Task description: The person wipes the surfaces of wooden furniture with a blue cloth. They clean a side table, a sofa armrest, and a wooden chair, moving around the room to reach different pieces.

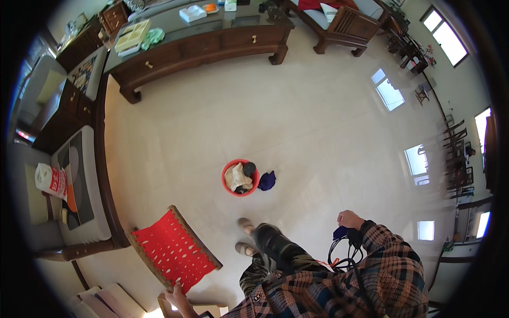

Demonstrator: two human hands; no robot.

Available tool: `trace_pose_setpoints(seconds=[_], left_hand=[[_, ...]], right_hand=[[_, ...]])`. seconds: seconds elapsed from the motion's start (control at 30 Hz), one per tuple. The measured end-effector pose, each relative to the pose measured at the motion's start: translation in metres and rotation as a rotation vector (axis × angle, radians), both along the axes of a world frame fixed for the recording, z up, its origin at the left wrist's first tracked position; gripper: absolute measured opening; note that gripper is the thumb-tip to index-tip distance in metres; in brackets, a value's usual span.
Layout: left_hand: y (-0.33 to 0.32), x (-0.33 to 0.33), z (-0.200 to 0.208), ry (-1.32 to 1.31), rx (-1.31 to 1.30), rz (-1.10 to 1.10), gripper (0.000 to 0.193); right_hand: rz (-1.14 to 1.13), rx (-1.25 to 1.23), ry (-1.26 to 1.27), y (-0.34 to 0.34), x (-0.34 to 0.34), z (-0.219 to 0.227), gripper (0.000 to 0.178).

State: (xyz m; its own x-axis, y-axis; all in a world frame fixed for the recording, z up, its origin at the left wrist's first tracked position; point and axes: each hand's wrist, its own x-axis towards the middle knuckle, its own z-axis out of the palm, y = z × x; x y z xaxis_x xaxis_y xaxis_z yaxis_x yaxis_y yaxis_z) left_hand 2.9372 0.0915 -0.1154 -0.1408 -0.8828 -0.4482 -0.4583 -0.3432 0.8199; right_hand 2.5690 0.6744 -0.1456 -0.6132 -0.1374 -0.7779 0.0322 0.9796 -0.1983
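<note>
Two hands are at work, well apart from each other. The left hand (177,298), low at the bottom edge of the view, is closed on the lower rim of a wooden-framed stool (174,250) with a red woven seat, which tilts up off the floor with its seat facing the camera. The right hand (350,219) is raised at the person's right side, fingers curled shut around a small dark blue cloth (341,232); just below it a loop of black cord (342,255) hangs against the plaid shirt sleeve (395,265). Between the two hands the person's legs in dark trousers reach forward, with both feet (245,236) on the pale tiled floor (297,127). Farther out on the floor, in front of the feet, stands a red bucket (228,168) holding a light crumpled cloth and some dark items, and a purple cloth (266,180) lies touching its right side. To the left of the stool runs a grey-cushioned wooden bench (85,201), with a white and red bag (50,180) beside it. At the far side of the room stands a long, low, dark wooden worktop (212,45) with drawers, bearing a yellow tray (132,36), a green cloth (154,37) and a white box (192,13). A wooden armchair (344,24) with light cushions stands to its right.
</note>
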Motion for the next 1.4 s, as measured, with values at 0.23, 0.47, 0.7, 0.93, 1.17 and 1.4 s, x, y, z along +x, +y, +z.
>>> trace_pose_setpoints(seconds=[0.23, 0.47, 0.7, 0.93, 1.17, 1.4], left_hand=[[0.063, -0.091, 0.04, 0.021, 0.046, -0.234, 0.037], [0.161, -0.343, 0.066, -0.096, -0.12, -0.29, 0.025], [0.247, -0.567, 0.072, -0.014, -0.009, -0.421, 0.02], [0.305, -0.768, 0.023, -0.039, -0.049, -0.676, 0.025], [0.406, -0.987, -0.051, -0.32, -0.257, -1.04, 0.043], [0.541, -1.204, -0.071, -0.447, -0.307, -1.451, 0.048]], right_hand=[[-0.185, -0.109, 0.032, 0.047, -0.04, -0.03, 0.022], [-0.249, -0.266, -0.17, 0.215, -0.098, -0.023, 0.022], [-0.582, -0.236, 0.03, 0.315, -0.276, 0.03, 0.019], [-0.619, -0.433, 0.021, 0.359, -0.393, 0.049, 0.019], [-0.168, -0.224, -0.207, 0.424, -0.465, 0.079, 0.027], [-1.49, -0.775, -0.434, 0.448, -0.578, 0.124, 0.049]])
